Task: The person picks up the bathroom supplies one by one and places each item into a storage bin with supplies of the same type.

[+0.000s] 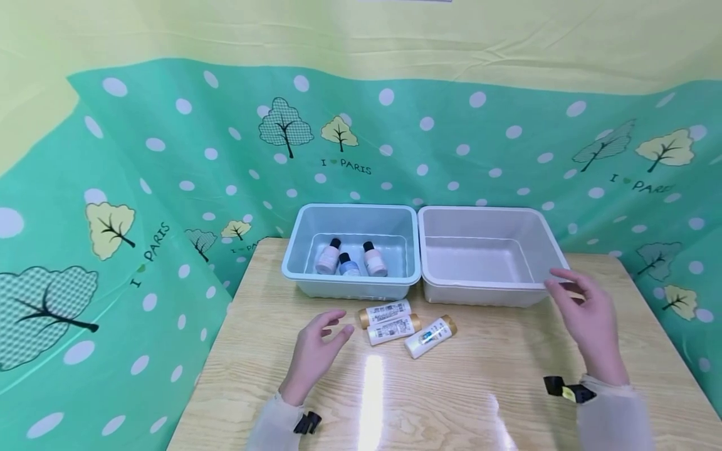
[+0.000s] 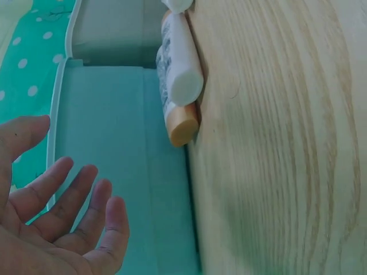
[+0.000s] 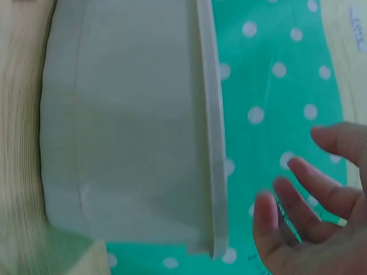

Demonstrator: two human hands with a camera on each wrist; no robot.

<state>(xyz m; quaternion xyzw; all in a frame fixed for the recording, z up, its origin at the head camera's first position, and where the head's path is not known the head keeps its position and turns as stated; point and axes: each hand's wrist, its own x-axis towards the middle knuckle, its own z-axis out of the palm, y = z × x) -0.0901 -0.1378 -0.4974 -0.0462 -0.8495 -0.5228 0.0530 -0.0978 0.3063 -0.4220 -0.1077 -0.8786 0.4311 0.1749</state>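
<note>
My left hand point(image 1: 317, 351) hovers over the table, left of three white bottles with gold caps; its fingers are loosely bent around nothing. Two of those bottles, a rear one point(image 1: 389, 312) and a front one point(image 1: 393, 329), lie side by side. The third white bottle point(image 1: 430, 338) lies tilted to their right. My right hand point(image 1: 589, 313) is by the front right corner of the grey bin point(image 1: 485, 291), fingers apart and holding nothing. In the blue bin point(image 1: 355, 285) rest two pink bottles point(image 1: 328, 259) point(image 1: 375, 261) and a blue bottle point(image 1: 349, 268), all with black caps.
Both bins stand side by side at the back of the wooden table point(image 1: 451, 401). Behind and to the sides hangs a green dotted cloth point(image 1: 395, 138) with tree prints. Light glares off the tabletop near the front.
</note>
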